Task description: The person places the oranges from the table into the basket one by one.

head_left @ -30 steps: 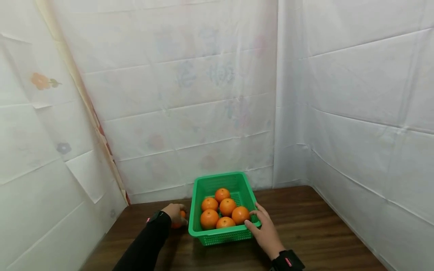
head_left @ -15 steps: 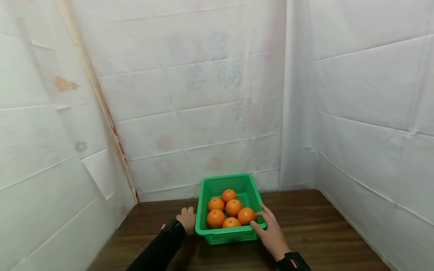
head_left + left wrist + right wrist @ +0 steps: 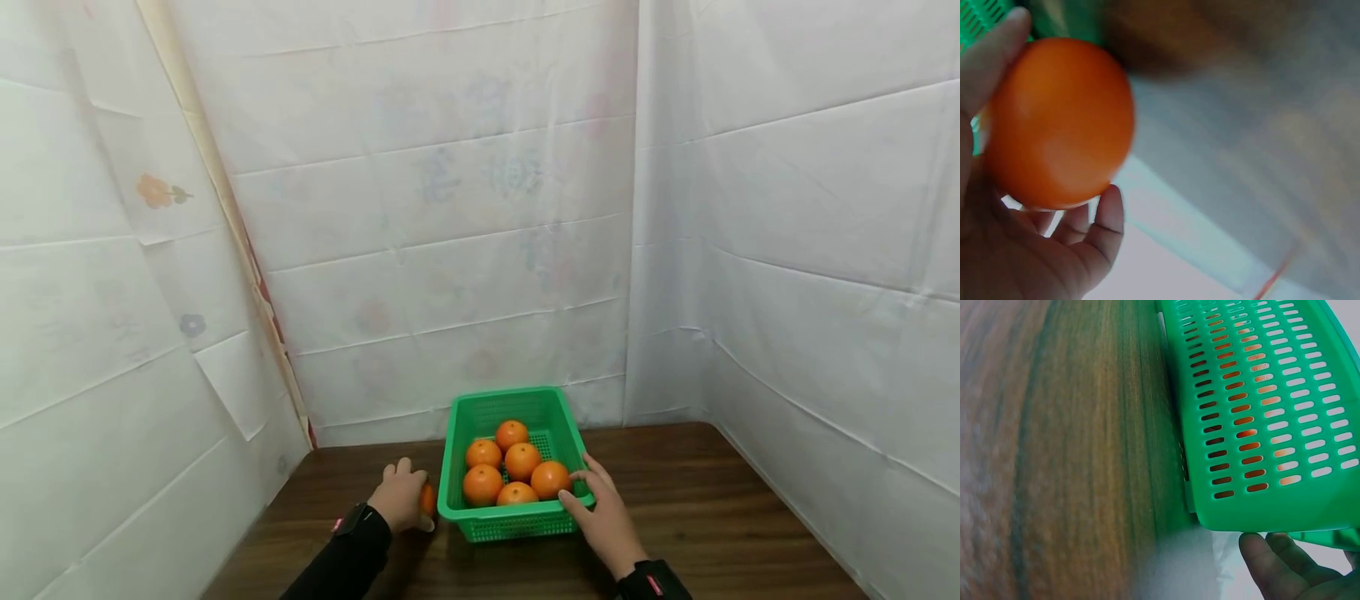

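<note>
Several oranges (image 3: 522,462) lie inside a green plastic basket (image 3: 517,514) that stands on the wooden table. Just left of the basket, my left hand (image 3: 400,497) holds another orange (image 3: 1063,125), thumb on one side and curled fingers on the other. In the head view that orange is mostly covered by the hand. My right hand (image 3: 609,522) grips the basket's near right corner, thumb by the front rim and fingers over the side rim. The right wrist view shows the slotted basket wall (image 3: 1272,506) with fingertips (image 3: 1257,550) at its edge.
The dark wooden table (image 3: 697,492) extends to both sides of the basket. White sheeting (image 3: 450,250) hangs behind it and along the left and right sides, close to the table's edges.
The head view has shifted slightly. My left hand came close against the basket's left wall half a second ago and now sits a little further left, the orange showing again. My right hand stays at the corner.
</note>
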`<control>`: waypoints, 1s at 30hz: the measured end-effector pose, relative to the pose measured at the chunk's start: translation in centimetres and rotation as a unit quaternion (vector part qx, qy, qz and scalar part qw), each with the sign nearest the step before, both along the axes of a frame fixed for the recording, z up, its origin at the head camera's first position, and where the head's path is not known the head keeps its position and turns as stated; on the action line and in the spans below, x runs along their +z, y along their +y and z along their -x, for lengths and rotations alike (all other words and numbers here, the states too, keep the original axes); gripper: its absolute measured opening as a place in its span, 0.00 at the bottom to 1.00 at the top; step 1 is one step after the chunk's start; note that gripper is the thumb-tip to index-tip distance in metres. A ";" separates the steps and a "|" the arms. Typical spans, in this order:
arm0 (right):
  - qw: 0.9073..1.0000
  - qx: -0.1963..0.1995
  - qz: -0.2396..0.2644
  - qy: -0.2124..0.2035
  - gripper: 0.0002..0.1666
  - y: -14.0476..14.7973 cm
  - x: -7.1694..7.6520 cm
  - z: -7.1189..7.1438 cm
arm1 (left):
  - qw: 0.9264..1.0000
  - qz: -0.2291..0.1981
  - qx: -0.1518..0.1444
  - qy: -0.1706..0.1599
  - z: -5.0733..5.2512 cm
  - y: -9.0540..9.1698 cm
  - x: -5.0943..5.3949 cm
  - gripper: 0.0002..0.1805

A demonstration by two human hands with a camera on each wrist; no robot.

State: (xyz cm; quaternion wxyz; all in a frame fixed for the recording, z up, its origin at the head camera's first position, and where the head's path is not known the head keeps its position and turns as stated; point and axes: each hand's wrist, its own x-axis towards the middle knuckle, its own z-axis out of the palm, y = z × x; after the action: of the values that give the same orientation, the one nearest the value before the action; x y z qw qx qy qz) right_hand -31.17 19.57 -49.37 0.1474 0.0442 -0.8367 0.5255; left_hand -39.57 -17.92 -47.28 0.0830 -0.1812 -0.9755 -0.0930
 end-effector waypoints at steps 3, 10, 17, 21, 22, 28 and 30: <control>1.000 0.003 -0.004 -0.011 0.19 0.1 -0.2 0.0 | 0.998 -0.030 0.003 -0.050 -0.2 0.0 -0.2 0.44; 1.000 0.006 -0.005 -0.016 0.19 0.1 -0.5 -0.1 | 0.993 -0.017 -0.067 -0.092 -1.3 1.6 0.1 0.15; 1.000 0.011 0.004 -0.004 0.20 0.2 0.0 0.3 | 0.995 0.019 -0.088 -0.048 -1.6 2.5 0.8 0.11; 1.000 0.011 0.004 -0.012 0.20 0.3 0.1 0.2 | 0.997 -0.021 -0.052 -0.044 -1.4 2.2 1.0 0.35; 1.000 0.011 0.003 -0.014 0.20 0.3 0.1 0.2 | 0.998 -0.023 -0.047 -0.044 -1.5 2.2 1.0 0.36; 1.000 0.008 0.002 -0.012 0.19 0.2 0.0 0.0 | 0.999 -0.020 -0.033 -0.033 -1.6 1.9 0.3 0.31; 1.000 0.008 0.004 -0.014 0.19 0.2 0.0 -0.1 | 0.999 -0.020 -0.030 -0.023 -1.6 2.0 -0.1 0.30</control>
State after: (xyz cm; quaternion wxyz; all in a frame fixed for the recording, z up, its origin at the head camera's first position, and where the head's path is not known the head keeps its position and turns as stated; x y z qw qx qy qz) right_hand -31.11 19.73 -49.42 0.1316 0.0431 -0.8363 0.5304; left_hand -38.00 -15.94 -47.39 0.0610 -0.2063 -0.9693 -0.1193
